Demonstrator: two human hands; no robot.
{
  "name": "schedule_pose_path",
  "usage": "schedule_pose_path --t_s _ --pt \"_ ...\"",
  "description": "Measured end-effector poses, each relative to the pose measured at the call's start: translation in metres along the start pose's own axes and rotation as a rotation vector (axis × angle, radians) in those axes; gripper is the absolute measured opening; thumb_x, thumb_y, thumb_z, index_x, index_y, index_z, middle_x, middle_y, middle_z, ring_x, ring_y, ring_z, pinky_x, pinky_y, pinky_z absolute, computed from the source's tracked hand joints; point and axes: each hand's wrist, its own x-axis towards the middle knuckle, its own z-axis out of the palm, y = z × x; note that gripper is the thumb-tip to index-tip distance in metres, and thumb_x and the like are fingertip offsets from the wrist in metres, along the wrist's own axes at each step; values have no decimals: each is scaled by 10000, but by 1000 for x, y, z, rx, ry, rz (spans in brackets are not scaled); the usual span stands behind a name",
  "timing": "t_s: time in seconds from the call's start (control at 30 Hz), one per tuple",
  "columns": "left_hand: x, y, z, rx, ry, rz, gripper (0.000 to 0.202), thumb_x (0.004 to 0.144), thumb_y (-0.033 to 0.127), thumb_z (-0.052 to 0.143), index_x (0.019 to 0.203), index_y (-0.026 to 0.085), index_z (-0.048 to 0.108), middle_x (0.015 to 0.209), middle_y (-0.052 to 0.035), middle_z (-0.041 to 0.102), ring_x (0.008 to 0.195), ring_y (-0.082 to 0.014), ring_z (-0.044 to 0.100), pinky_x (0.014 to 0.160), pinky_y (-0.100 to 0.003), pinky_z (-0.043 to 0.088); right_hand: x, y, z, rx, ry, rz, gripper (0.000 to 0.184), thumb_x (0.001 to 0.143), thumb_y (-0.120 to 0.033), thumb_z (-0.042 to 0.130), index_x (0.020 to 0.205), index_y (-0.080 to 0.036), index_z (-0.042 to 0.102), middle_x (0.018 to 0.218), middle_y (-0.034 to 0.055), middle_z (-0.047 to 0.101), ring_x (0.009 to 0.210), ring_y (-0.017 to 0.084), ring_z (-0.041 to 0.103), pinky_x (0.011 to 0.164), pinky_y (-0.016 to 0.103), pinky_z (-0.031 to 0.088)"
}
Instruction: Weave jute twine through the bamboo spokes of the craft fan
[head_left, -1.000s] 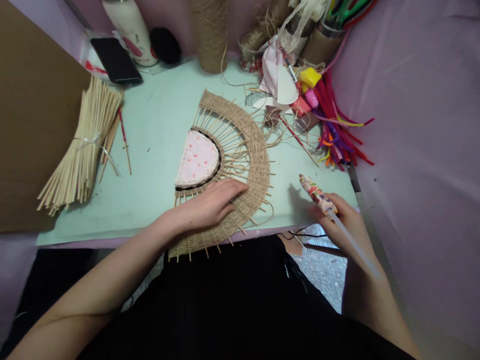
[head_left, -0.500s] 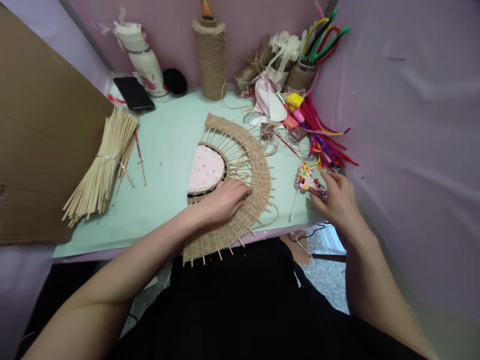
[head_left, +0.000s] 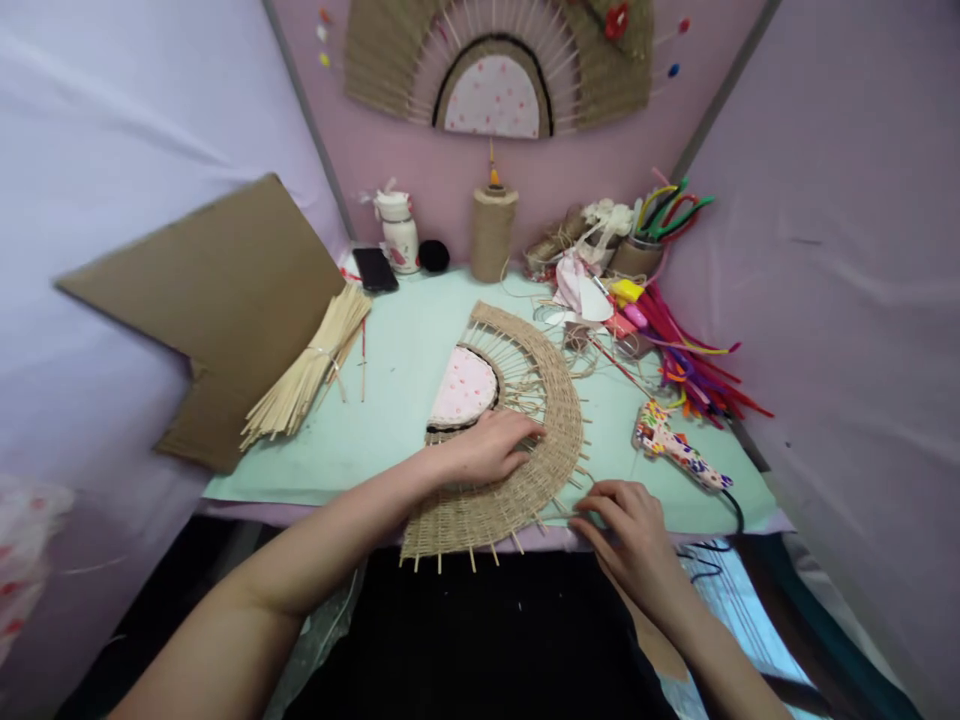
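A half-round woven fan (head_left: 566, 405) of brown twine on thin sticks lies on the table. Its pink-patterned centre (head_left: 463, 388) is edged in black. My left hand (head_left: 491, 445) rests on the fan near the band's inner edge, its fingers bent together and holding the piece down. At the fan's lower right rim, my right hand (head_left: 626, 515) is closed in a pinch on what looks like a loose end of twine (head_left: 586, 480). Farther right lies a flower-patterned glue gun (head_left: 679, 450), apart from both hands, its black cord running off the table edge.
A tied bundle of sticks (head_left: 311, 365) leans by a cardboard sheet (head_left: 225, 300) at left. Behind stand a twine spool (head_left: 493, 235), a bottle (head_left: 401, 235) and a phone (head_left: 375, 270). Pipe cleaners (head_left: 701, 375) and scissors in a holder (head_left: 637, 255) crowd the right. A finished-looking fan (head_left: 615, 80) hangs on the wall.
My right hand has left the glue gun, which now lies on the table, and moved left to the fan's rim. My left hand stays on the fan. The view has tilted up.
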Motion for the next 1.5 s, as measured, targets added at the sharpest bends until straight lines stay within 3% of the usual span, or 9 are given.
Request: schedule_pose_path --t_s 0.33,0.73,1.07,1.2,1.37,1.5 --pt "0 -5 4 29 21 37 351 853 210 560 1198 143 551 1194 -104 632 1131 -227 555 1017 -408 397 2 -1 2 11 59 -82 138 954 -256 487 883 -223 600 917 37 671 905 205 561 839 384 313" --pt "-1 -7 7 -1 47 40 341 805 162 578 1145 153 590 1147 -98 660 1071 -215 598 976 -357 434 16 -5 6 76 57 114 172 916 -347 542 820 -258 652 833 2 682 869 216 567 828 387 260" --pt "4 -4 5 -76 111 2 298 811 233 574 1100 169 609 1084 -87 678 980 -206 628 892 -343 466 13 -15 5 88 206 178 165 889 -360 588 789 -242 646 809 -10 689 856 215 573 826 377 248" --pt "4 1 1 -50 79 -36 333 812 331 585 1108 180 608 1113 -92 663 1018 -229 603 914 -362 439 16 -18 2 87 233 157 156 896 -340 585 791 -239 642 810 -10 689 854 209 573 822 368 247" --pt "2 14 -3 111 -64 -95 680 683 657 643 1189 213 548 1221 -118 570 1173 -331 475 998 -479 326 21 -24 -2 34 267 133 137 887 -303 601 778 -228 636 797 -4 680 855 204 561 831 370 237" --pt "4 22 -4 175 -88 -108 819 576 718 686 1192 209 505 1221 -132 515 1173 -344 429 997 -495 299 22 -28 -3 24 276 152 125 881 -291 614 775 -230 641 795 -4 678 861 204 555 836 373 232"
